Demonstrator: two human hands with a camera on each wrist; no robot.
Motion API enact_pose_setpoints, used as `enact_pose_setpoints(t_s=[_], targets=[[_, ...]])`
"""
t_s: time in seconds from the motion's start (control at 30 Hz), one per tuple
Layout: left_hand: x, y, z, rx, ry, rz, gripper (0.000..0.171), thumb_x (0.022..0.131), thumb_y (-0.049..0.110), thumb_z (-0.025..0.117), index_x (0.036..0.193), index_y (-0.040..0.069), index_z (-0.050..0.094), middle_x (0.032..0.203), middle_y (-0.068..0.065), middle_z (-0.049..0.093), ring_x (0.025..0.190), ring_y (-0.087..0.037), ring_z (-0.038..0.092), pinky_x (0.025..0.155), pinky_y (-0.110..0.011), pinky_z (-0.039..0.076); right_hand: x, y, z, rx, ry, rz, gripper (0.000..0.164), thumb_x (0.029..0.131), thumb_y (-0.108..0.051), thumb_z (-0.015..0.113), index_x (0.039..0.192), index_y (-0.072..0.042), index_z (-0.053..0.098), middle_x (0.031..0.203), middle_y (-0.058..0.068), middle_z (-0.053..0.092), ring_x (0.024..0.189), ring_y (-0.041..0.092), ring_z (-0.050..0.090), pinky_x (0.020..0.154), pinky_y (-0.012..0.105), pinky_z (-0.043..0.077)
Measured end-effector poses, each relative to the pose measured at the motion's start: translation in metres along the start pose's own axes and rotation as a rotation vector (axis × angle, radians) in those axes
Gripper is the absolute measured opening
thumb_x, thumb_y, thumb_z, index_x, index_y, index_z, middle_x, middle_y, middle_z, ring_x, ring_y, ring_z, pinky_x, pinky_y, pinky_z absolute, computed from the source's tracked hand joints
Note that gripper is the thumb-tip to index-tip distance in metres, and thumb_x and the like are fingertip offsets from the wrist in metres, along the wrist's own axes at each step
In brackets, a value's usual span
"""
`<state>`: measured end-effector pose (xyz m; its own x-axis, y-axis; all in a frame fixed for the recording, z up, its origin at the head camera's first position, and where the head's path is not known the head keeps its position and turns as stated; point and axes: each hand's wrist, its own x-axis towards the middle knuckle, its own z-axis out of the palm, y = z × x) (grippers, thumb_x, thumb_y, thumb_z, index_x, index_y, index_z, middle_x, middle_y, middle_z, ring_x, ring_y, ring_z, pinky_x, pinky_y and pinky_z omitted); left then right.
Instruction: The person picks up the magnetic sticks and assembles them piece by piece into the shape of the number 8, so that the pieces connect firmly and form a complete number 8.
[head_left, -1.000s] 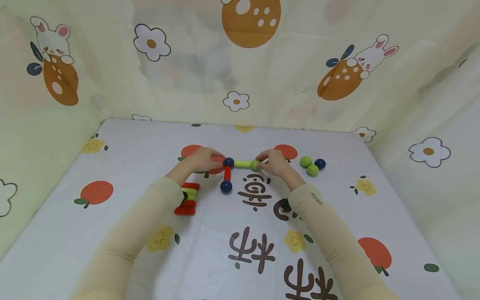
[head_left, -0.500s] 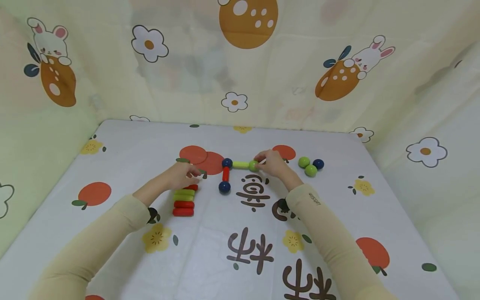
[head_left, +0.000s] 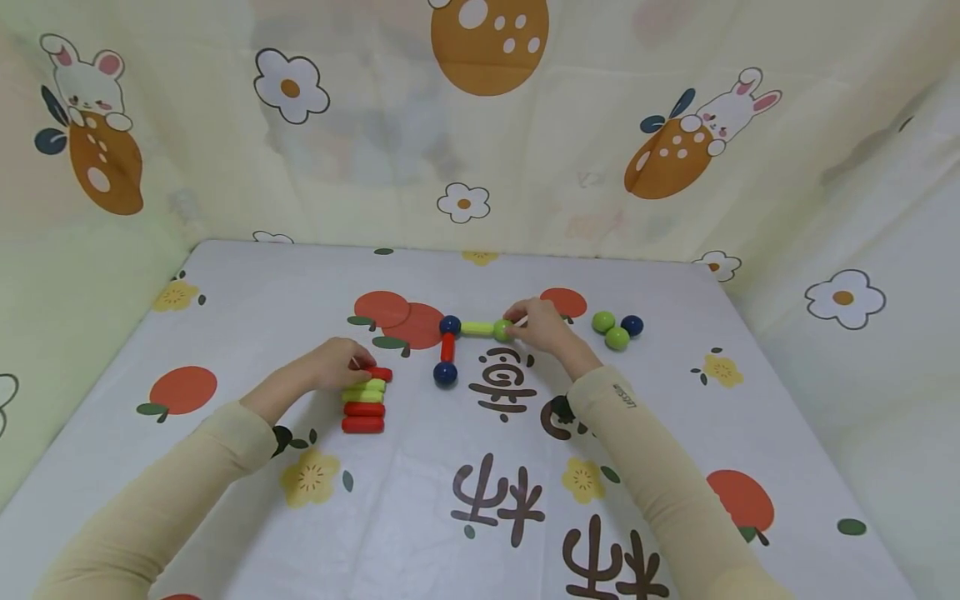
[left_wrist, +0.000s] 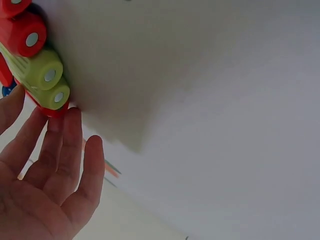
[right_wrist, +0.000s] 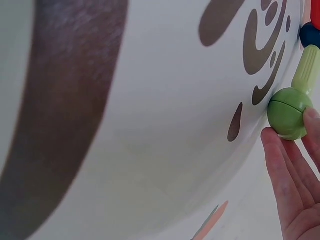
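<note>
My left hand is at the far end of a row of short rods, its fingertips and thumb around the farthest red rod. In the left wrist view the fingers reach that rod's side, just past two lime-green rods. My right hand pinches a green ball between thumb and fingers. That ball caps a lime-green rod, whose other end meets a dark blue ball. From there a red connecting rod runs toward me to a second blue ball.
Two more red rods lie at the near end of the row. Right of my right hand sit two loose green balls and a loose blue ball. A patterned curtain rises behind the printed tabletop.
My left hand has left the blue ball at the corner and moved left and toward me to the row of rods. My right hand stays on the green ball.
</note>
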<state>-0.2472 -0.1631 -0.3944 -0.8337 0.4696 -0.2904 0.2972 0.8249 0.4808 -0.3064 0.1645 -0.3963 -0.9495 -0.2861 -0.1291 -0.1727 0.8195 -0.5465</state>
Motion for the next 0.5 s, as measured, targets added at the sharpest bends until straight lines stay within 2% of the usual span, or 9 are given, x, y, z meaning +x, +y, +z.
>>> enact_pose_setpoints(t_s=[0.23,0.5], targets=[[-0.0038,-0.0052,-0.0038,0.006,0.013,-0.004,0.025,0.087,0.006,0.058,0.109,-0.005,0.062,0.100,-0.015,0.063,0.089,-0.026,0.056,0.080,-0.037,0.048,-0.0005,0.0001,-0.0005,0.012,0.002,0.006,0.026,0.084,-0.011,0.066,0.108,-0.003,0.064,0.106,0.012,0.062,0.097,0.024,0.056,0.081,0.035,0.046],[-0.0016,-0.0076,-0.0051,0.017,0.028,0.028,0.018,0.086,0.004,0.061,0.101,-0.003,0.066,0.091,-0.011,0.063,0.082,-0.023,0.055,0.075,-0.034,0.048,-0.0010,0.0015,0.0009,0.026,0.009,-0.004,0.026,0.084,-0.011,0.066,0.108,-0.002,0.064,0.106,0.012,0.062,0.097,0.024,0.056,0.080,0.034,0.047]])
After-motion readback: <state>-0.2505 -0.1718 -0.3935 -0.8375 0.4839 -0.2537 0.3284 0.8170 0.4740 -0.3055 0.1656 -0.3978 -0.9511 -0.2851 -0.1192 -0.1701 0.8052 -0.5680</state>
